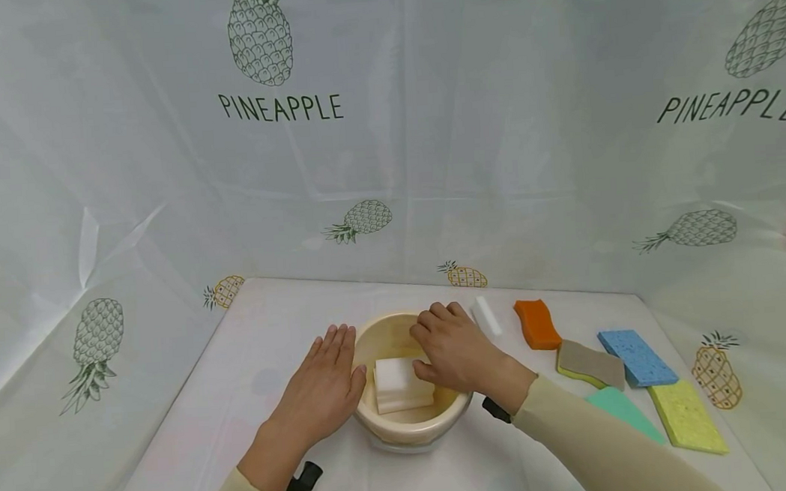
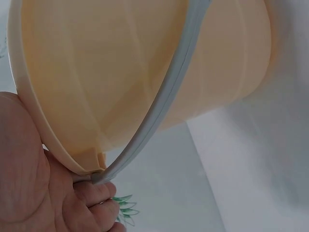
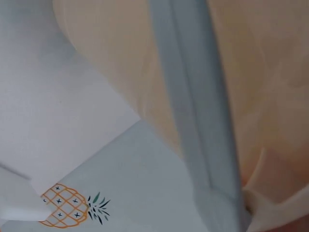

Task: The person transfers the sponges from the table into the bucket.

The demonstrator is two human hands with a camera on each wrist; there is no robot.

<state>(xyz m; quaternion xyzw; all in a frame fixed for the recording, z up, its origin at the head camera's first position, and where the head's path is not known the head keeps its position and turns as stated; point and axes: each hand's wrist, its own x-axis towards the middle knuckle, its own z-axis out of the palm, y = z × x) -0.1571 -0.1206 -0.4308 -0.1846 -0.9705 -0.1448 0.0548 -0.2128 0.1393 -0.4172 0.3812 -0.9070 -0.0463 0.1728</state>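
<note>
A cream bucket (image 1: 387,328) with a grey handle (image 2: 159,101) stands upright on the table. Inside it lie white sponge blocks (image 1: 404,384), which look stacked. Along the bucket's left rim rests my left hand (image 1: 321,396), its fingers extended; the left wrist view shows the palm against the rim beside the handle's pivot. My right hand (image 1: 456,350) lies over the right rim with bent fingers, and its thumb reaches in above the white blocks. Whether those fingers pinch anything is hidden; the right wrist view shows mostly bucket wall and handle.
Right of the bucket lie a white sponge block (image 1: 486,316), an orange sponge (image 1: 537,324), a grey-and-yellow sponge (image 1: 589,363), a blue sponge (image 1: 638,357), a green sponge (image 1: 626,413) and a yellow sponge (image 1: 687,417). Pineapple-print sheeting (image 1: 496,156) walls the table.
</note>
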